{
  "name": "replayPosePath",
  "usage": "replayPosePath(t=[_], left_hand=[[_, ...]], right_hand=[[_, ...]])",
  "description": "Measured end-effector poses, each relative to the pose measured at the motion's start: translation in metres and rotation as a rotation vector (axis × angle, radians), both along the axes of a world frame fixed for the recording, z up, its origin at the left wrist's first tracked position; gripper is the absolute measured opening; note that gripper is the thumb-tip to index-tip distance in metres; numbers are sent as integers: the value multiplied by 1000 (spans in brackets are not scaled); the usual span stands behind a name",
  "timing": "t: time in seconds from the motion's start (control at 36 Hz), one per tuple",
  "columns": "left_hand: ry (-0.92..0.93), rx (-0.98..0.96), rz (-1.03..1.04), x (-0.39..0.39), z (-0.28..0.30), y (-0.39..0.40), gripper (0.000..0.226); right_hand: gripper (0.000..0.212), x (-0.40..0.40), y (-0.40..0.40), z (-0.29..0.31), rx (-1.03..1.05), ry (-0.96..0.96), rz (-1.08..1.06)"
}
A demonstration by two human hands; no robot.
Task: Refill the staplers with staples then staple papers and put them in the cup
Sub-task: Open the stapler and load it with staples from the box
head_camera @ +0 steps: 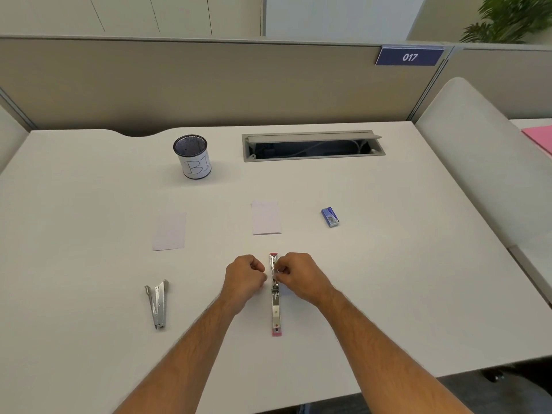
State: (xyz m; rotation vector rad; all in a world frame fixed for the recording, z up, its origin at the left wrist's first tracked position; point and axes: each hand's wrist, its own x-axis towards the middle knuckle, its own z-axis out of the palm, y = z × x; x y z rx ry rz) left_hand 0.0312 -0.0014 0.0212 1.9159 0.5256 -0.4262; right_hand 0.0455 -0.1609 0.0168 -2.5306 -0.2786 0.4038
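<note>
A pink stapler [276, 312] lies opened out flat on the white desk [388, 279], its metal channel facing up. My right hand [300, 276] pinches something small at the far half of that channel, probably staples, too small to make out. My left hand [245, 277] is curled beside the stapler on its left, fingertips close to the channel. A second, silver stapler [157, 303] lies partly open at the near left. Two small paper stacks lie farther back, one at the left [169, 231], one in the middle [266, 218]. A blue staple box [330, 217] sits to the right. A mesh cup [192, 156] labelled "BI" stands at the back.
An open cable tray [312, 144] is set into the desk at the back right. A beige partition [209, 85] closes the far side. A white side panel [478, 162] borders the desk on the right, with something pink [539, 138] beyond it.
</note>
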Motion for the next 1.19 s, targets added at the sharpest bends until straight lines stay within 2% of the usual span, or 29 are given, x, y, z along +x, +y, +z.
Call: replayPosePath(t=[0.36,0.61,0.69,0.81,0.94,1.08,1.19], left_hand=[[-10,4,0,1,1,-3,17],[-16,3,-9,2,1,-4,17],[-15,15,-18,1,-1,-2,19],[24,28,-84,-2,-2,1,22],[136,27,-243,-5,-2,2,34],[94,112,-312,-6,-8,-5,39],[49,170,-338,-6,-13,-7,35]], right_hand=[[14,-2,0,1,-36,3,22],[11,-4,-2,1,18,0,-5],[23,-6,-5,0,53,-2,-43],[28,-6,-13,-1,155,58,-113],[34,-7,-21,1,224,173,-78],[18,-5,-18,-3,172,93,-61],[15,-2,-11,-1,157,97,-38]])
